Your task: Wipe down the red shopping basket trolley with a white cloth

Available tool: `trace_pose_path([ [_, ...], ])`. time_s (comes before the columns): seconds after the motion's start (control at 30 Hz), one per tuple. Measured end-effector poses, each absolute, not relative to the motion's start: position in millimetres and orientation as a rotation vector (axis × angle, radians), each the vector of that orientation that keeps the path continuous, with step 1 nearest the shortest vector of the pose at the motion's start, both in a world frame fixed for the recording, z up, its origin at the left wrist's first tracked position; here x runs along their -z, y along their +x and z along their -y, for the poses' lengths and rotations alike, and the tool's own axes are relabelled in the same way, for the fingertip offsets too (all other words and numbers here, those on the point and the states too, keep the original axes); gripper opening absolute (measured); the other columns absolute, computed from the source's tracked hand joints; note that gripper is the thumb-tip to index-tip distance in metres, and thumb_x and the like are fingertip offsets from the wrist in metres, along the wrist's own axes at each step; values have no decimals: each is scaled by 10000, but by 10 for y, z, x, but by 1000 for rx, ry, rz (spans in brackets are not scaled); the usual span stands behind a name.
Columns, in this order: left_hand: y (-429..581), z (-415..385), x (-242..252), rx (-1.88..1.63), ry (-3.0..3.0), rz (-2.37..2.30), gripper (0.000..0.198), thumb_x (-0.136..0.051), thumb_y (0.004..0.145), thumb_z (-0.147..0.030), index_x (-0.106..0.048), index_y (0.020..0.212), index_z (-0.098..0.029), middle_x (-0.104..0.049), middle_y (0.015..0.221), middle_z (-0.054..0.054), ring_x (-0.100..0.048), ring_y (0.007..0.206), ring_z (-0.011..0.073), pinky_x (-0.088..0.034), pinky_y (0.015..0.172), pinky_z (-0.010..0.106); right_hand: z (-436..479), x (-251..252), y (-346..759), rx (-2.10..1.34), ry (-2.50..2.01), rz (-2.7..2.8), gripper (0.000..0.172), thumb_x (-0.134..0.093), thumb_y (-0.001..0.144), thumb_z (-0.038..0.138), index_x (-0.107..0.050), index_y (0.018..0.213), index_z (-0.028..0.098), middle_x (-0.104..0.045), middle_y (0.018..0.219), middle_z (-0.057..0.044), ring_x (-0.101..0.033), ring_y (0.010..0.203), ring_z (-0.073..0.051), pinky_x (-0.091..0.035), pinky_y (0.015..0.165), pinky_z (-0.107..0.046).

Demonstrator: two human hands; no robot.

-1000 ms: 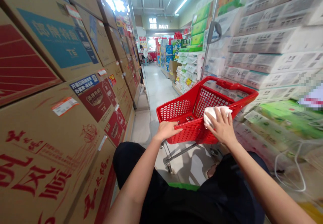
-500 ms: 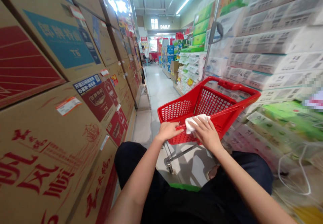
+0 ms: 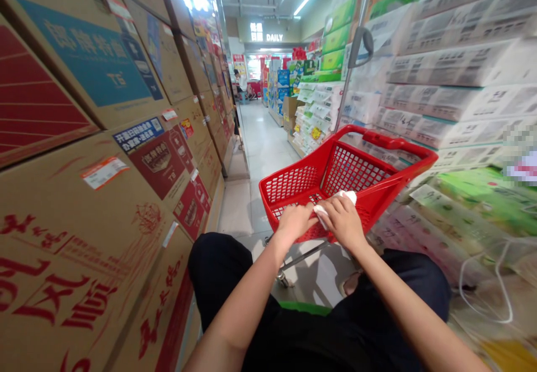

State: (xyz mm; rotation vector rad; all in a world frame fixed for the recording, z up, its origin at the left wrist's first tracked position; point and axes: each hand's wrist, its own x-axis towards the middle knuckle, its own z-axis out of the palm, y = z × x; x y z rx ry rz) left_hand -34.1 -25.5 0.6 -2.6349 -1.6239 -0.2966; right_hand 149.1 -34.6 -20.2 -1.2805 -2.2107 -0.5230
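A red plastic shopping cart with latticed basket walls stands tilted in front of my knees. My left hand is closed over the near rim of its basket, fingertips close to my right hand. In my right hand is a crumpled white cloth, pressed onto the same rim a little further right. Most of the cloth is hidden under my fingers, and whether it is fabric or paper I cannot tell.
Stacked cardboard cartons wall in the left side. Packs of tissue are piled on the right, with green packs lower down. A tiled aisle runs ahead to a seated person. A white cord loop hangs at lower right.
My left hand has slid right along the rim, up close to my right hand. The right fingers have curled more around the cloth, and less of it shows.
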Motion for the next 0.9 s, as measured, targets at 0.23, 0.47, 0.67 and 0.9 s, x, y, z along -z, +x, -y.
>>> trace_pose_path([
  [0.23,-658,203,17,365,-2573,1496,476,-502,965,-580,-525,1318,-262,-735,954,70,-719,848,255,-505,721,322,254,129,2119,665,-1405,2013,392,-421,1001,310,-557,1367,281,-547,1444,-63,-360,1416,-281,-220,1189,-536],
  [0.47,-615,221,10,616,-2544,1118,523,-538,980,-263,-383,1477,-319,-581,1389,40,-602,1181,214,-390,1090,412,394,212,1643,621,-1387,2029,514,-525,956,444,-502,1432,251,-532,1431,-107,-328,1428,-334,-203,1190,-578],
  [0.67,-315,268,222,801,-2436,1310,423,-488,971,-261,-480,1376,-138,-556,1412,130,-576,1192,247,-430,1037,400,350,163,1509,619,-1326,2194,478,-541,954,347,-519,1421,245,-598,1343,-92,-444,1322,-298,-251,1194,-515],
  [0.9,-434,208,308,784,-2471,1264,453,-466,973,-281,-453,1412,-171,-547,1439,109,-586,1166,235,-441,1004,380,299,-41,2322,657,-1346,2160,551,-408,990,203,-374,1527,317,-449,1545,-40,-365,1425,-265,-307,1176,-513],
])
